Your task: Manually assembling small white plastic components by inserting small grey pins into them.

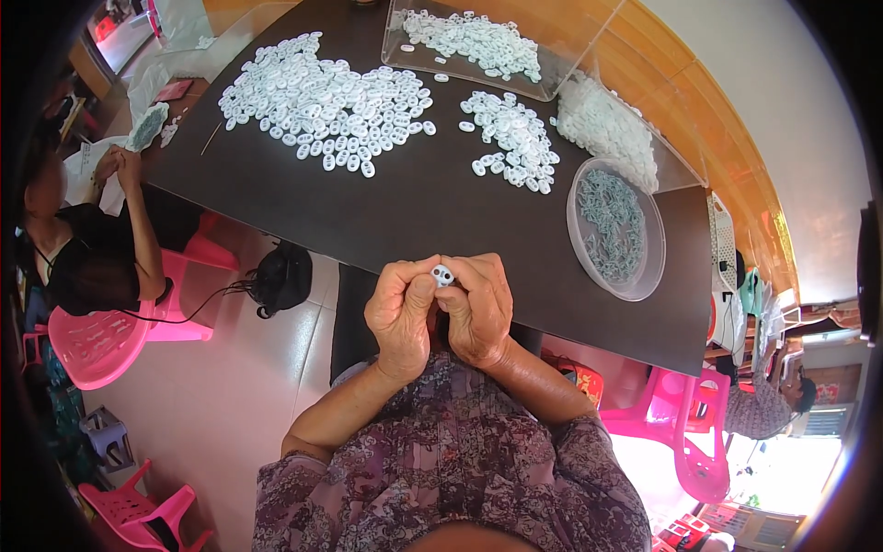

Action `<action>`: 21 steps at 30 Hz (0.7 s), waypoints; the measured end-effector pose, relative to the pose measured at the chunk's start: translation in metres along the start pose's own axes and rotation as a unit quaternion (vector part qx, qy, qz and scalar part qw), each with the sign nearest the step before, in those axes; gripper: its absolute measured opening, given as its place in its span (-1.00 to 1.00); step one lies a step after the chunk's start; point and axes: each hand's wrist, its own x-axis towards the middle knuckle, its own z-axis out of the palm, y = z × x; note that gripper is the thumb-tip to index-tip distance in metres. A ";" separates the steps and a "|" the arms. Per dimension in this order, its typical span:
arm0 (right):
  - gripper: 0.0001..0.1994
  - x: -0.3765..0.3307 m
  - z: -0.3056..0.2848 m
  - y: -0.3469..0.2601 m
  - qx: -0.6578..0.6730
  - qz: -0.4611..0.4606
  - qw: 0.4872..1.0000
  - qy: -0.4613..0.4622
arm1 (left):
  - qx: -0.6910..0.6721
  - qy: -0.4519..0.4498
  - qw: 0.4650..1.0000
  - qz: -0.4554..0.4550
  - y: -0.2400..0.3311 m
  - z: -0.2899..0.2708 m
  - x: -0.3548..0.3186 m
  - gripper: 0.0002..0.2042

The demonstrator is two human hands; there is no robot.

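Note:
Just over the table's near edge, a small white oval piece with two dark holes point(442, 275) is pinched between both my hands. My left hand point(402, 313) grips it from the left with thumb and fingertips. From the other side my right hand point(480, 311) closes on it, its fingers curled and thumb pressed in. The fingertips hide the piece's edges. Beyond my hands on the dark table point(405, 216) lie a large heap of similar white oval pieces point(322, 106) and a smaller heap point(517, 140).
A round clear tub point(572, 221) of grey-green small parts stands at right. Behind it are a bulging clear bag point(607, 129) and a transparent bin point(552, 90) with more white pieces. Another person point(92, 248) works at left near a pink chair point(101, 345). Another pink chair point(658, 409) stands right.

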 end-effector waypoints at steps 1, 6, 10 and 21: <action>-0.74 0.001 0.000 -0.001 0.000 0.000 1.000 0.000 | 0.000 0.001 1.000 0.000 0.000 0.000 0.000 -0.81; -0.71 0.004 -0.001 -0.005 0.002 0.004 1.000 -0.004 | 0.009 0.016 1.000 -0.006 0.002 0.001 -0.001 -0.81; -0.71 0.004 -0.002 -0.006 0.005 0.007 1.000 -0.004 | 0.023 0.018 1.000 -0.006 0.004 0.001 -0.002 -0.80; -0.72 0.001 -0.003 -0.005 0.005 0.020 1.000 -0.014 | 0.052 0.018 0.998 0.006 0.006 0.001 -0.004 -0.81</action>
